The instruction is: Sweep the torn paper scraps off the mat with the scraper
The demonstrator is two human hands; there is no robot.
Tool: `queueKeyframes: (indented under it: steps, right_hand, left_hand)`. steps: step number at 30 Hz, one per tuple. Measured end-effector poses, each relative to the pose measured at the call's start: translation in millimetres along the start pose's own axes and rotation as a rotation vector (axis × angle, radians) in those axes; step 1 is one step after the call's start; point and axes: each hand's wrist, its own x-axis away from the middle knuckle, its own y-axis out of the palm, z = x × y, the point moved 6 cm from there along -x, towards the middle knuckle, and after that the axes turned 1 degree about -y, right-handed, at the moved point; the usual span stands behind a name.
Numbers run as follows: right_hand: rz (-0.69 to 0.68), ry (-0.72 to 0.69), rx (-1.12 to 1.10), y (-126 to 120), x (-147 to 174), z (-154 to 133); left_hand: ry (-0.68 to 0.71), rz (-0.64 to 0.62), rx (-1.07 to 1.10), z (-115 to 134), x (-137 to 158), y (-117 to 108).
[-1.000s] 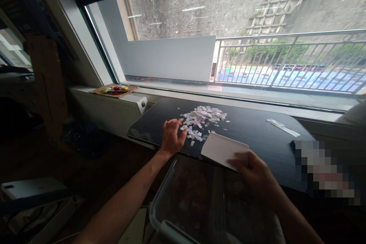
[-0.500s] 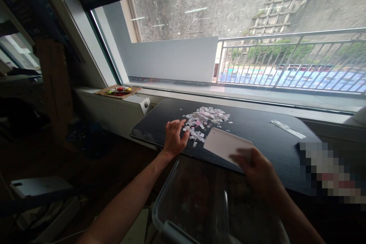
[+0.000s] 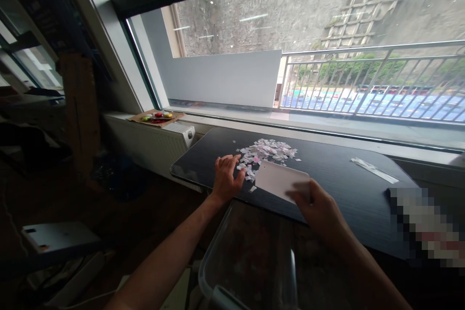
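Observation:
A loose pile of small white and pinkish paper pieces (image 3: 271, 150) lies on the dark tabletop (image 3: 341, 198). At the pile's near left edge is my left hand (image 3: 227, 178), its fingers spread and the thumb apart. My right hand (image 3: 312, 198) grips the right end of a flat, pale scraper-like board (image 3: 279, 178) with a small hole in one corner. The board's left end reaches the near side of the pile and hides some of the pieces. Below the table's front edge stands a clear plastic box (image 3: 247, 252).
White strips (image 3: 374, 170) lie at the table's right, near a blurred-out object (image 3: 428, 225). A radiator (image 3: 152, 140) carries cardboard with colourful items (image 3: 158, 116). Behind the table runs the window sill (image 3: 232, 123). A white device (image 3: 60, 236) sits at the lower left.
The board in my right hand has moved left, closer to the pile and my left hand. My left hand stays by the pile's edge. The camera view has shifted slightly.

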Motion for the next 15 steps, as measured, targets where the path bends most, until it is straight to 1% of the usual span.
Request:
queueKeyframes:
  steps: [4,8,10,12,15]
  right_hand:
    - [0.011,-0.003,0.083,4.0,-5.6,-4.8]
    - [-0.018,0.021,0.123,-4.8,-2.1,2.5]
    - [-0.016,0.012,0.132,-9.5,-0.6,3.5]
    - [-0.002,0.008,0.148,-12.1,0.2,2.4]
    - [0.018,0.022,0.166,-12.2,1.1,-1.1]
  left_hand:
    - [0.003,0.012,0.006,-1.6,-1.0,1.7]
    - [0.019,0.005,0.018,-0.2,-1.2,-1.0]
    - [0.065,-0.012,0.027,5.0,2.5,-5.8]
    - [0.16,-0.076,0.038,14.2,10.2,-9.2]
    - [0.345,-0.257,0.049,30.1,26.4,-7.0]
